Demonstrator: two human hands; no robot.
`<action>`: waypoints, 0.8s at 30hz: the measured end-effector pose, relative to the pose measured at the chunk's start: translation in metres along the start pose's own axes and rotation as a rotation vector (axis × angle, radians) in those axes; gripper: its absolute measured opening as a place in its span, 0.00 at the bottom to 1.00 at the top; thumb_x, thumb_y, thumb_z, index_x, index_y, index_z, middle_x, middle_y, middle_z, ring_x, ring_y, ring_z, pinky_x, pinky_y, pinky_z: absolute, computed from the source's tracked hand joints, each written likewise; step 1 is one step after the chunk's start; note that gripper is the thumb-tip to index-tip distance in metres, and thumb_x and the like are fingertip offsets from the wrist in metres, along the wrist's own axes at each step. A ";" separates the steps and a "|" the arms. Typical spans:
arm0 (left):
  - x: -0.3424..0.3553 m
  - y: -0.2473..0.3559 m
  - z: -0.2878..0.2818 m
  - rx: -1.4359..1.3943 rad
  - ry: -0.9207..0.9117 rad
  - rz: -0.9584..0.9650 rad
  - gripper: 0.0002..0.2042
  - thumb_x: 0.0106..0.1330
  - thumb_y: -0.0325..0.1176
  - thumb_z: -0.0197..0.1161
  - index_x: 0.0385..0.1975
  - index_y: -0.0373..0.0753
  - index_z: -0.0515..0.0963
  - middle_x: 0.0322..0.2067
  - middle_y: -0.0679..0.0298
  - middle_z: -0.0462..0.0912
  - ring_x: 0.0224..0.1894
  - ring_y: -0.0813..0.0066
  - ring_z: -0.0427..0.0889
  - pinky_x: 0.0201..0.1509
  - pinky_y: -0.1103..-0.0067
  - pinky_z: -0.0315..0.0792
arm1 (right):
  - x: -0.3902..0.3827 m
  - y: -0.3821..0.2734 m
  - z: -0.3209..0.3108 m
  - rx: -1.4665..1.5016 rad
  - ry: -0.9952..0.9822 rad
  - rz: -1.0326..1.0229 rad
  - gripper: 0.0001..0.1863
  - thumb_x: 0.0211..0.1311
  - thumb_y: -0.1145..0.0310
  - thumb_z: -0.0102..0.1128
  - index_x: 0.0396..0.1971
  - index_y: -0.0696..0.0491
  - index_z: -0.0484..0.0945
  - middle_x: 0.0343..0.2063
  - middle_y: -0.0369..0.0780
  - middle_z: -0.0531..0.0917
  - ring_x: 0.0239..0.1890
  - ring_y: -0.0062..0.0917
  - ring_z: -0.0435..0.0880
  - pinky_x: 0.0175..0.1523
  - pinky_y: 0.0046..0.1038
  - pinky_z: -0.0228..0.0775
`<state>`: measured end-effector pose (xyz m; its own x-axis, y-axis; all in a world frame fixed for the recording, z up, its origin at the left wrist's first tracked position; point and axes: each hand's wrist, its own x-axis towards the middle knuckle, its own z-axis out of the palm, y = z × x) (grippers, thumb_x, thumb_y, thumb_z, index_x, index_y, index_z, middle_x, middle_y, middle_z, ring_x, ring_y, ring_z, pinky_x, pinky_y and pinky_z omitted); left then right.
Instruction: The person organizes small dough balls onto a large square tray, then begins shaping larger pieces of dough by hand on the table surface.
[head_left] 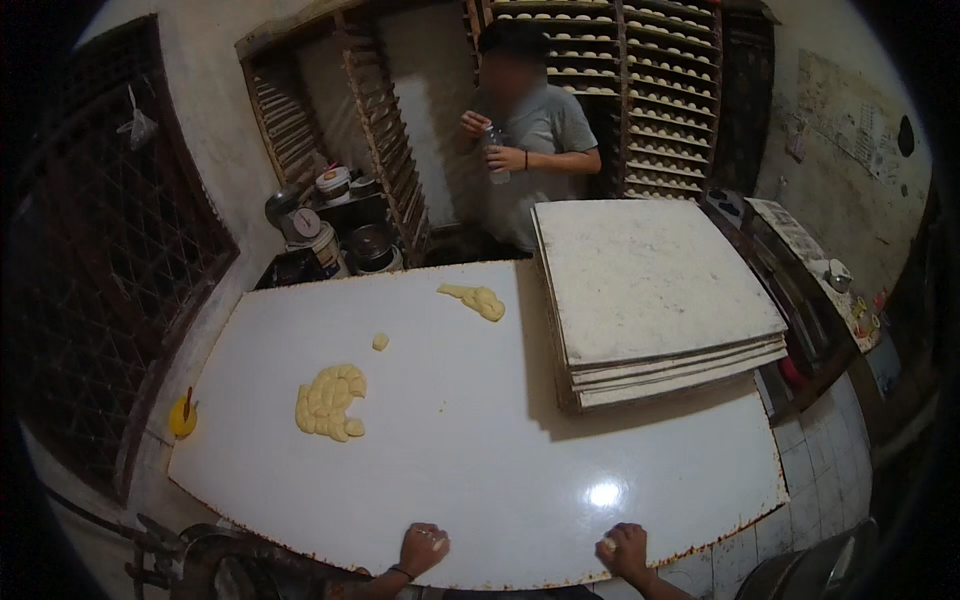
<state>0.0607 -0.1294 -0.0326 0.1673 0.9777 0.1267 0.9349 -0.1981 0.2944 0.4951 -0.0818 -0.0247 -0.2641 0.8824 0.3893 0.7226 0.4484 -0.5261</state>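
Note:
My left hand point(425, 549), with a dark band at its wrist, is curled on the white tabletop point(480, 460) near the front edge. A small pale bit of dough point(438, 544) shows at its inner side. Farther right along that edge, my right hand point(626, 551) is curled too, with another small piece of dough point(607, 544) showing at the thumb side. The fingers hide most of both pieces. Ahead and left lies a cluster of yellowish dough pieces point(328, 402), one lone piece point(380, 342) behind it. A longer dough lump point(478, 300) rests near the far edge.
Flour-dusted boards point(655, 285) are stacked on the table's right side. Across the table a person point(540, 150) holds a clear bottle point(496, 155). Behind are racks of dough balls point(670, 130); a dial scale point(303, 222) stands far left, a yellow bowl point(182, 415) at the left edge.

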 end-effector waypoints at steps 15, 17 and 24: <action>0.078 0.029 0.014 -0.063 0.386 -0.398 0.04 0.57 0.28 0.58 0.26 0.35 0.76 0.32 0.54 0.79 0.43 0.58 0.74 0.51 0.64 0.65 | 0.081 0.013 0.016 -0.289 0.300 0.252 0.05 0.46 0.76 0.57 0.26 0.57 0.73 0.29 0.46 0.76 0.35 0.42 0.72 0.42 0.43 0.61; 0.064 0.062 0.040 -0.191 0.331 -0.431 0.04 0.56 0.29 0.61 0.26 0.36 0.75 0.32 0.55 0.79 0.45 0.58 0.74 0.53 0.64 0.65 | 0.070 -0.016 0.043 -0.024 0.140 0.472 0.06 0.45 0.78 0.58 0.26 0.57 0.73 0.31 0.46 0.76 0.38 0.42 0.72 0.45 0.42 0.62; 0.036 0.012 0.009 0.016 0.251 -0.341 0.03 0.55 0.28 0.60 0.25 0.36 0.75 0.32 0.56 0.78 0.40 0.56 0.75 0.49 0.65 0.65 | 0.054 0.027 -0.005 -0.184 0.158 0.078 0.06 0.47 0.73 0.61 0.27 0.56 0.75 0.32 0.45 0.77 0.40 0.42 0.72 0.47 0.42 0.64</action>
<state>0.0805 -0.0962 -0.0328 -0.2324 0.9394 0.2518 0.9286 0.1373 0.3449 0.5038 -0.0225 -0.0140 -0.1100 0.8737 0.4739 0.8450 0.3333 -0.4182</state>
